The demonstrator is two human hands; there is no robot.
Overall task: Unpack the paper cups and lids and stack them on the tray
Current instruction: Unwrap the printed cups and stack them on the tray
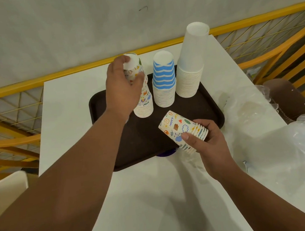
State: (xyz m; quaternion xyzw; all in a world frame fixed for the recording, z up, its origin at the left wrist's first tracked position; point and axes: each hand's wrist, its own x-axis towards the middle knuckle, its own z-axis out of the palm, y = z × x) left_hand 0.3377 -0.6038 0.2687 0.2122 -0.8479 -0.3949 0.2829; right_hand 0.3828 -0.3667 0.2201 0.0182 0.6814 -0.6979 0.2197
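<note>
on the tray (201,109) three stacks stand; left hand (123,88) grips the doodle stack (144,101), right hand (207,141) holds leftover cups (180,127); no lids visible.

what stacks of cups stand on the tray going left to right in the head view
Doodle-printed paper cup stack gripped at its top by the left hand → blue-and-white striped paper cup stack → tall plain white paper cup stack, all upside down on the dark brown plastic tray.
</note>
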